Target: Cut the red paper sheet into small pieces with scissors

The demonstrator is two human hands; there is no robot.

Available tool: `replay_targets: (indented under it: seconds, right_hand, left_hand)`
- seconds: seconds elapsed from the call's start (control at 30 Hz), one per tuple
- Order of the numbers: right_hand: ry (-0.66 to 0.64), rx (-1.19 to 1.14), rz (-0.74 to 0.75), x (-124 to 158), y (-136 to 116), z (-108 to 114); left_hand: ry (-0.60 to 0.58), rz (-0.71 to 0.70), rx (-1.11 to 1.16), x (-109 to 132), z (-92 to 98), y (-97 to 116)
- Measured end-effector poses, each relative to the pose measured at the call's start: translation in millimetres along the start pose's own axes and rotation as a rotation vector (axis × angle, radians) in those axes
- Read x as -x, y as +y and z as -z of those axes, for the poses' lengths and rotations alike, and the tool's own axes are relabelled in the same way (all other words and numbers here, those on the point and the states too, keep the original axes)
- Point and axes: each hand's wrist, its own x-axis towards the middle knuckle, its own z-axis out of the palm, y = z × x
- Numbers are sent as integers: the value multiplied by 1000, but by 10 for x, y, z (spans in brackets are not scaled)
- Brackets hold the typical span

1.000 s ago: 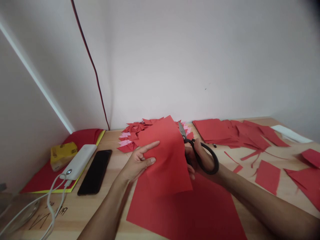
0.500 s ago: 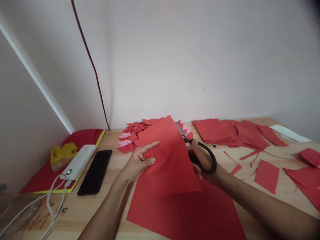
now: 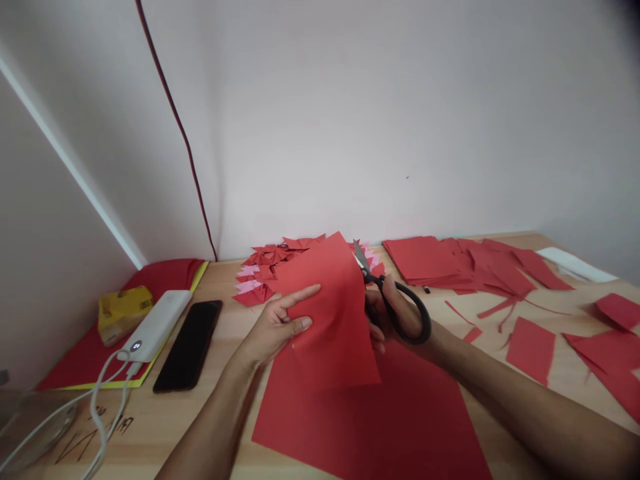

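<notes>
A sheet of red paper [image 3: 330, 320] is held up by my left hand [image 3: 277, 327], pinched at its left side with thumb and index finger on the front. My right hand [image 3: 395, 317] grips black-handled scissors [image 3: 373, 277] at the sheet's right edge. The blades point up and away, parted, and the paper partly hides them. Below lies a larger red sheet [image 3: 390, 427] flat on the table. Behind the held sheet is a ring of folded red and pink paper pieces [image 3: 267, 257], partly covered.
Stacked red sheets [image 3: 425, 260] lie at the back right, with cut pieces [image 3: 531, 350] and thin strips nearer. To the left are a black phone [image 3: 189, 347], a white power bank [image 3: 159, 323] with cables, a yellow packet [image 3: 123, 313] and more coloured paper [image 3: 75, 367].
The right portion of the held sheet has bent back and its right edge sits further left. The scissor blades have parted and show more. My left hand keeps its grip.
</notes>
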Motion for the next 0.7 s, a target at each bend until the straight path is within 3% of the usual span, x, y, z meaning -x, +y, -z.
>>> replay_targets:
  seconds: [0.17, 0.5, 0.7]
  right_hand:
    - [64, -17, -102, 18, 20, 26]
    - [130, 2, -52, 36, 2, -35]
    - [21, -30, -17, -6, 36, 21]
  left_hand:
    - [-6, -10, 20, 7, -14, -3]
    - [-35, 4, -14, -5, 7, -12]
    - [-45, 17, -49, 0, 33, -58]
